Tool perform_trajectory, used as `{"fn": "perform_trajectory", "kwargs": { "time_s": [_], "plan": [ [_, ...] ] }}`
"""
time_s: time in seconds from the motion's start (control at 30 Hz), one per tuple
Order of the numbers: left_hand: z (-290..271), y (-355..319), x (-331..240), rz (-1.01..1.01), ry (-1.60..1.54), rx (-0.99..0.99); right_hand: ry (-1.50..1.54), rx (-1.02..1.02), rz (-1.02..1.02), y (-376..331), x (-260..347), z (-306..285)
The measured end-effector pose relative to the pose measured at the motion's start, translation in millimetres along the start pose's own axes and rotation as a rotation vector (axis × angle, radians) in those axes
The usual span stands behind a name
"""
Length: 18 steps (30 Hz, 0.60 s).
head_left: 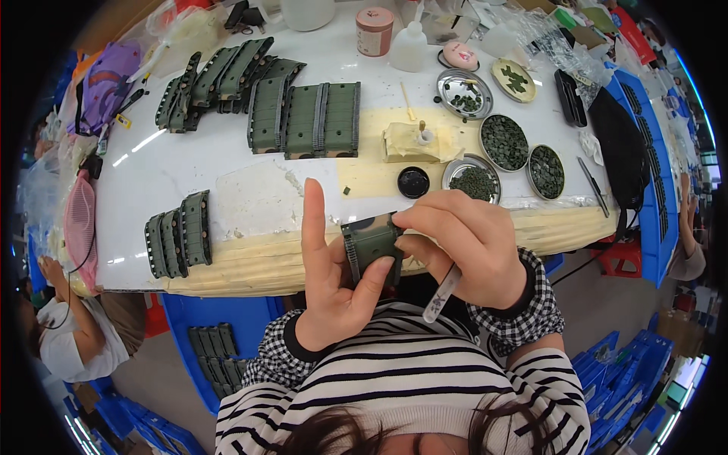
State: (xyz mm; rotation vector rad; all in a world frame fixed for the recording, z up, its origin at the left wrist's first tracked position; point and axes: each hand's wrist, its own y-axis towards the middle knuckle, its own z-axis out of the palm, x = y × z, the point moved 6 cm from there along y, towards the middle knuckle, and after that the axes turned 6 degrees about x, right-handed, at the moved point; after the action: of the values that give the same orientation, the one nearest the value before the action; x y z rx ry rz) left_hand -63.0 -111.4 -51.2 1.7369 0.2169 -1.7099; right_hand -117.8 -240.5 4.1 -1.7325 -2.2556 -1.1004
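Note:
My left hand [330, 296] grips a curved green and brown camouflage plastic part [370, 246] between thumb and fingers, its index finger pointing straight up. The part is held just off the table's padded front edge. At its right edge, the fingertips of my right hand [481, 243] touch or nearly touch it. A flat silver tool that looks like tweezers [442, 294] is tucked in that hand, its blunt end sticking out below. Its tips are hidden. Just beyond my hands are a small black pot [413, 183] and a dish of tiny dark green pieces [478, 177].
Similar camouflage parts stand in rows at the back left [303, 117] and in a small group at the left [180, 235]. Round tins of green pieces [504, 142] fill the right side. A white squeeze bottle [409, 47] and a pink tin [374, 32] stand at the back.

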Motion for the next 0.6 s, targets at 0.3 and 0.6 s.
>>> {"fn": "perform_trajectory", "kwargs": {
  "time_s": [0.3,0.6],
  "plan": [
    [2,-2,11,-0.24,-0.215,-0.041,-0.054,-0.293,0.427,-45,-54,-60],
    [0,4,16,-0.367,-0.331,-0.088,-0.347,-0.078,0.651,-93,-133,-96]
  ]
}}
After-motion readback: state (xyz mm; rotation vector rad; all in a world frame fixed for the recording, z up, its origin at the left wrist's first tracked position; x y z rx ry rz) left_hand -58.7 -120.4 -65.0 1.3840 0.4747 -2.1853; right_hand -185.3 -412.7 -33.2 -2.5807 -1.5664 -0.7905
